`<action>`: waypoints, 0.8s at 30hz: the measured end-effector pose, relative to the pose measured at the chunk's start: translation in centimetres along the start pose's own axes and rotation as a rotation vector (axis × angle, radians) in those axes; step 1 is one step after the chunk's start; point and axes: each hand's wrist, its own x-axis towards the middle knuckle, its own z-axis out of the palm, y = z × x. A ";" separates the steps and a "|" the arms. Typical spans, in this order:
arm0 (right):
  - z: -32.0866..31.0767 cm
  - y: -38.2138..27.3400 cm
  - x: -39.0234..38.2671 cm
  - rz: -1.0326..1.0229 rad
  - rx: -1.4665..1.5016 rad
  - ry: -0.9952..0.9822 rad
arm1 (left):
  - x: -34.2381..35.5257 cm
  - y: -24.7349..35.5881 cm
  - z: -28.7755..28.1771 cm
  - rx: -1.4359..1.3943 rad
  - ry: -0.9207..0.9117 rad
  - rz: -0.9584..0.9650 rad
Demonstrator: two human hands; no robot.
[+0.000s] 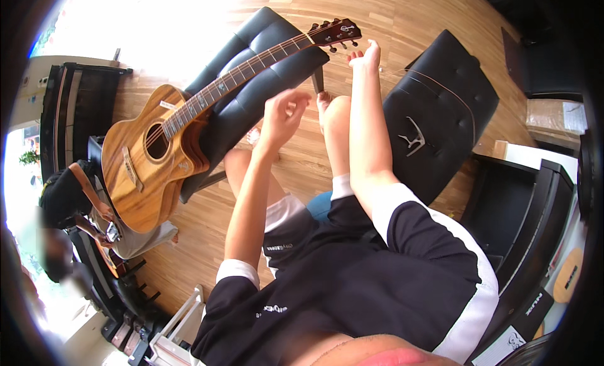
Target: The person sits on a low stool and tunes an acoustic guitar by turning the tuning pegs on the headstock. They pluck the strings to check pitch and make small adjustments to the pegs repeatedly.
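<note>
An acoustic guitar [129,171] with a wood-grain body lies on a tufted black bench [264,32], strings up. Its dark headstock [336,33] reaches past the bench's right end. Beside the headstock and its tuning pegs is my right hand [366,56], palm turned up, thumb and fingers apart, with nothing visible in it. My left hand [285,116] hovers right of the neck, apart from it; its fingers curl in toward the thumb, slightly blurred, and whatever they hold is hidden. A thin loose string [462,101] curves over a second black bench [402,101], near a silver clamp like a capo [413,138].
At far left a person in black [66,196] sits with a small object in their hands. Dark upright pianos [78,114] line the left side; a black keyboard cabinet [522,208] stands at right. A white rack [170,341] is at lower left, on wooden flooring [296,161].
</note>
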 end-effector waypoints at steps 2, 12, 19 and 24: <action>1.1 1.0 1.0 0.019 -0.085 -0.210 | 3.8 0.9 -1.7 0.133 -0.005 0.090; 1.6 -2.3 4.4 0.054 -0.217 -0.462 | 32.7 -9.1 4.1 0.479 -0.507 -0.069; 1.8 -3.6 4.1 -0.085 -0.352 -0.568 | 37.5 -12.1 7.6 0.531 -0.614 -0.219; 1.8 -3.9 4.3 -0.146 -0.418 -0.566 | 36.0 -8.4 8.5 0.482 -0.590 -0.504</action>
